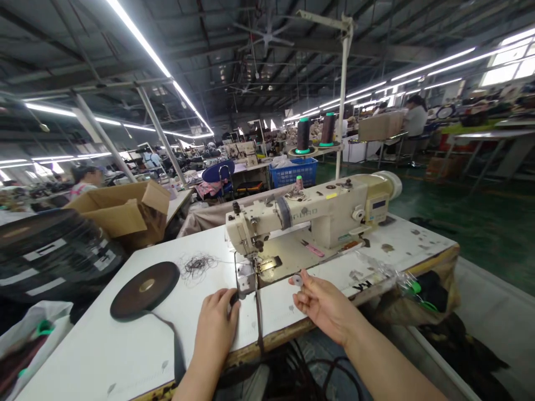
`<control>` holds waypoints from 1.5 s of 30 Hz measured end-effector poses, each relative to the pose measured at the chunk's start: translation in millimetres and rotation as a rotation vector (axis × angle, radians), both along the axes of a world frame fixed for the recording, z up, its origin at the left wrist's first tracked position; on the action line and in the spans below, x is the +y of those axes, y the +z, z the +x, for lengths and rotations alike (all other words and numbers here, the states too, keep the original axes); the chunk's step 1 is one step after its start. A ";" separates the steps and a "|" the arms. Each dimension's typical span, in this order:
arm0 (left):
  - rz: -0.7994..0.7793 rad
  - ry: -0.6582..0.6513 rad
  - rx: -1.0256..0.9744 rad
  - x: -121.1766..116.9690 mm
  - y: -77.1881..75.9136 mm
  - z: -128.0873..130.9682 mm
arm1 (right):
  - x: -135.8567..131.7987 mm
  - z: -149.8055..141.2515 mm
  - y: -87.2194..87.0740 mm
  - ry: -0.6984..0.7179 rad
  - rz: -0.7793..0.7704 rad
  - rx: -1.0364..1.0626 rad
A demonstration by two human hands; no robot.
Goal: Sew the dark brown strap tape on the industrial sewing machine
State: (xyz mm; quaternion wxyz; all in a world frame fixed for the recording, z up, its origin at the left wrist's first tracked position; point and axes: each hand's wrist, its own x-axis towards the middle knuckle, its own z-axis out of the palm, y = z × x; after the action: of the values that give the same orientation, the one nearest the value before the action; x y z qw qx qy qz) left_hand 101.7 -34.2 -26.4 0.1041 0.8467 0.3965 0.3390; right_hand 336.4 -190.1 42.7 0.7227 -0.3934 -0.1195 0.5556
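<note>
1. In the head view, my right hand (321,303) is raised above the front of the white table (104,362), thumb and forefinger pinching a small silvery disc (297,280); my other fingers curl in toward the palm.
2. That disc is in the air, to the right of the sewing machine's needle area and apart from the machine.
3. My left hand (216,320) rests palm down on the table just beside the needle plate (247,280), its fingers close together and bent. Something dark shows between thumb and forefinger, but I cannot tell whether I am gripping it.
4. The sewing machine (309,214) stands before me, and a dark strip (258,314) runs from under its needle area over the table's front edge, between my hands.
5. To my left lies a flat roll of dark tape (129,295), its loose end trailing off the front edge; tangled thread (198,267) lies behind it.
6. Pink-handled snips (313,249) rest on the machine's bed, and a clear plastic bag (378,267) lies to the right.
</note>
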 end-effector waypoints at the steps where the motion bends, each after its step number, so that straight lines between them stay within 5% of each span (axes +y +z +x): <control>1: 0.017 0.022 -0.024 -2.5 2.8 1.5 | -0.7 0.1 -1.8 0.007 0.004 -0.009; 4: -0.059 0.010 -0.148 -17.3 18.6 13.9 | -3.0 -3.4 -4.9 0.029 0.027 -0.042; 10: -0.876 -0.333 -0.421 -62.9 58.9 60.2 | -5.3 -17.9 -3.1 0.087 0.110 -0.183; 14: -1.090 -0.507 -0.546 -80.2 70.9 79.5 | -9.1 -17.6 -6.5 0.061 0.063 -0.467; 17: -1.141 -0.525 -0.579 -82.4 66.9 84.0 | -13.5 -11.5 -8.7 0.029 -0.013 -0.697; 22: -1.187 -0.321 -0.593 -81.1 55.6 86.8 | -16.1 -1.7 -10.8 0.025 -0.059 -0.865; 33: -1.010 -0.336 -0.563 -80.3 58.3 97.0 | -16.3 5.2 -13.7 0.012 -0.050 -0.779; 45: -1.016 -0.248 -0.601 -82.7 50.7 109.2 | -20.5 8.1 -8.5 -0.025 -0.020 -0.768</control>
State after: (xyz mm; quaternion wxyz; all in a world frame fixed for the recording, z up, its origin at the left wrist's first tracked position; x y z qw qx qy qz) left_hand 211.0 -116.9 24.4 0.6419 0.5981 0.3603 0.3170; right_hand 344.5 -210.6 34.2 0.6282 -0.5815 -0.3711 0.3600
